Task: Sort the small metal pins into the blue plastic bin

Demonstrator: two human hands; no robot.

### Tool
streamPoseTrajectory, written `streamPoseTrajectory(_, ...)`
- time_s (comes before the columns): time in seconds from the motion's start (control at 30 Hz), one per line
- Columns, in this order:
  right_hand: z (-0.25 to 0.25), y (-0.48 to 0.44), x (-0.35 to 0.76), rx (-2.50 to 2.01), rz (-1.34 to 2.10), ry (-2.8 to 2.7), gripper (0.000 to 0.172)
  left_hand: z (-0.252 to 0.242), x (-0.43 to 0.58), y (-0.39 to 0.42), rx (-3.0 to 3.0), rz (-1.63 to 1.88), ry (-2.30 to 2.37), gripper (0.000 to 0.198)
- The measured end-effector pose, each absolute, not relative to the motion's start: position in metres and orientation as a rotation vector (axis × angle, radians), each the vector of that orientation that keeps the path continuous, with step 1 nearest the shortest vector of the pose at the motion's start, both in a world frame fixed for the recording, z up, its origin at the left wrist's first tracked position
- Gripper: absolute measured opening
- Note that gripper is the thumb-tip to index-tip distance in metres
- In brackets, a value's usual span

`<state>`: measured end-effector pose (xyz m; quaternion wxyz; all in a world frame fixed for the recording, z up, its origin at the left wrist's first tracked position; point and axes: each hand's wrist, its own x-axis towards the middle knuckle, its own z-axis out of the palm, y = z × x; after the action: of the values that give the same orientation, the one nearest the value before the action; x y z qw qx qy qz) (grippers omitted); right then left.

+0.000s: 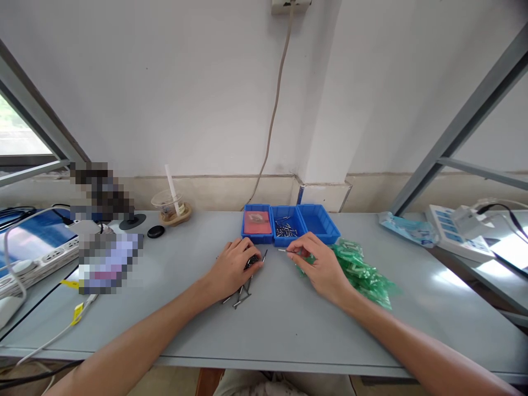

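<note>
Worktop room: the grey worktop (284,324) is stretching forward from its front edge to the wall, with bare surface lying between the two forearms and along that edge.
Back edge: three blue bins are standing side by side here: the left bin (258,239), the middle bin (284,241) and the right bin (324,238).
Right side: crumpled green plastic bags (367,275) are lying beside the right wrist; a light-blue packet (408,230) and a white power strip (457,236) are sitting toward the right edge.
Pin looks: the held pin (282,251) is showing slim, straight and silvery; the loose pins (243,298) are looking darker grey, lying crisscross under and beside the left hand.
Right hand (320,268): thumb and fingertips are pinching the held pin, its end pointing left, just in front of the middle bin.
Left hand (233,269): fingers are curling over the loose pins; whether they are gripping any, I cannot tell.
Counts: one pin is showing in the right hand; one red packet (256,223) is filling the left bin; many short metal pieces (284,230) are overlapping in the middle bin, defying a count.
</note>
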<state>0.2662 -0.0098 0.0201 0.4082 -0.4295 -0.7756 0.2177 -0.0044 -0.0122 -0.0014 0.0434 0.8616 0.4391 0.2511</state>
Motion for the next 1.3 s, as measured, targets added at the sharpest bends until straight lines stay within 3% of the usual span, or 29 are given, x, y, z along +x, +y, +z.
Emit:
streamPoseTrajectory(0.13,0.021,-0.010,0.266,-1.069,0.626,-1.953,0.018,0.006,-0.008,-0.014,2.673,0.725,1.298,0.022)
streamPoseTrajectory(0.37,0.024,-0.012,0.267,-1.080,0.746,-1.863,0.024,0.020,-0.018,-0.046,2.709,0.463,1.183,0.091)
streamPoseTrajectory(0.47,0.023,-0.010,0.267,-1.076,0.739,-1.827,0.024,0.010,-0.026,-0.060,2.749,0.424,1.213,0.108)
streamPoseTrajectory(0.7,0.019,-0.004,0.269,-1.057,0.734,-1.803,0.025,-0.010,-0.044,-0.047,2.750,0.490,1.405,0.096)
streamPoseTrajectory(1.0,0.016,0.000,0.272,-1.052,0.756,-1.789,0.030,0.000,-0.034,-0.048,2.629,0.576,1.268,0.075)
streamPoseTrajectory(1.3,0.012,0.005,0.272,-1.060,0.752,-1.779,0.031,0.003,-0.014,-0.038,2.611,0.489,1.147,0.082)
